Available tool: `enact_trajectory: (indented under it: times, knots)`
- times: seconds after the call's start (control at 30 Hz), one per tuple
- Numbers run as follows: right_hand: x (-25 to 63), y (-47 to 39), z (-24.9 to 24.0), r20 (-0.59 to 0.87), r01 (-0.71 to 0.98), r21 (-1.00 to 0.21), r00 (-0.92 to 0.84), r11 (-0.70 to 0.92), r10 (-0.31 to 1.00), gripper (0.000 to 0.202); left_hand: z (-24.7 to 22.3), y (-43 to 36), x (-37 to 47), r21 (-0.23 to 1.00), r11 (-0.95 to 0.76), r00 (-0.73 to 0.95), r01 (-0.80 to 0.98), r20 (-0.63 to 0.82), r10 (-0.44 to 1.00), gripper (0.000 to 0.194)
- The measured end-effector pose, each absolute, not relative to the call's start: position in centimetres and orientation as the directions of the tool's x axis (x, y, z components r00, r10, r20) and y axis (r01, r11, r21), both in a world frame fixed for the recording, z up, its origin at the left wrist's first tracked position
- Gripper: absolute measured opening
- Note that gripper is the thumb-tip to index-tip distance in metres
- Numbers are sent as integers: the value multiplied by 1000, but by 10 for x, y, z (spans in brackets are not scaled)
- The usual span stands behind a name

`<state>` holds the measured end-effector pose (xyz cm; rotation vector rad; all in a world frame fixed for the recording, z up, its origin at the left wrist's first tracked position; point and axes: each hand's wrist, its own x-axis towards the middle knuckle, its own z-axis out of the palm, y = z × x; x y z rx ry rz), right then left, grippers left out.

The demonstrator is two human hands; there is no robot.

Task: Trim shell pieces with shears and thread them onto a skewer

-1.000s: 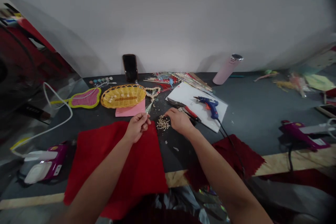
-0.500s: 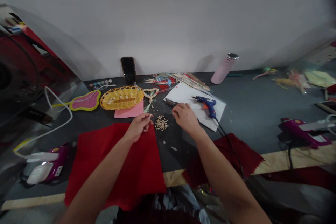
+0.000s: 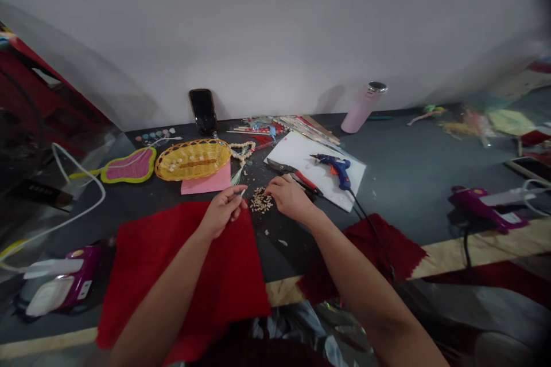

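My left hand (image 3: 224, 211) hovers over the upper edge of a red cloth (image 3: 181, 281), closed in a pinch on a small thin white stick (image 3: 243, 192). A heap of short pale stick pieces (image 3: 260, 202) lies on the dark table between my hands. At the right edge of that heap is my right hand (image 3: 289, 198), its fingers bent together and pointing down. Whatever its fingertips hold is too small to make out. Just behind this hand lie red-handled pliers (image 3: 301, 178), partly over a white sheet (image 3: 284, 149).
A blue glue gun (image 3: 338, 169) rests on the white sheet, its cord running toward me. To the left stand a yellow basket (image 3: 193, 176) and a pink notepad (image 3: 206, 183). Behind are a phone (image 3: 203, 112), bundled sticks (image 3: 305, 129) and a pink bottle (image 3: 364, 109) near the partition.
My right hand has moved left and down to the heap of stick pieces, uncovering the pliers. The left hand still pinches the white stick. The camera view has tilted slightly.
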<state>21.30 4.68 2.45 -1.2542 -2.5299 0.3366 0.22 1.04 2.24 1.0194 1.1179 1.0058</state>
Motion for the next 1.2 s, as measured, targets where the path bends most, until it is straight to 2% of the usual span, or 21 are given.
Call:
enact_trajectory:
  times: [0.2,0.4,0.5,0.63,0.73,0.83,1.0,1.2]
  knots:
    - [222,53,20,153,741,-389,-534,548,831,23,23,10,0,942,261,176,-212,-226,958,38]
    - [221,54,22,116,726,-420,-553,545,825,16,23,6,7,858,365,322,-361,-253,912,32]
    - [217,51,27,121,731,-422,-540,536,833,19,24,7,8,838,392,330,-379,-274,903,30]
    - [208,45,30,161,651,-401,-642,644,750,30,23,10,5,803,410,305,-432,-297,905,30]
    - [203,44,24,148,630,-356,-691,690,708,34,21,11,3,802,414,304,-430,-304,903,31]
    - [207,46,17,175,669,-327,-651,668,738,32,20,11,3,810,411,313,-418,-296,902,31]
    - [220,52,20,192,666,-351,-637,658,747,19,19,11,3,817,405,323,-410,-285,902,32]
    - [215,50,22,172,625,-359,-686,693,707,15,20,11,4,838,390,329,-383,-270,905,32]
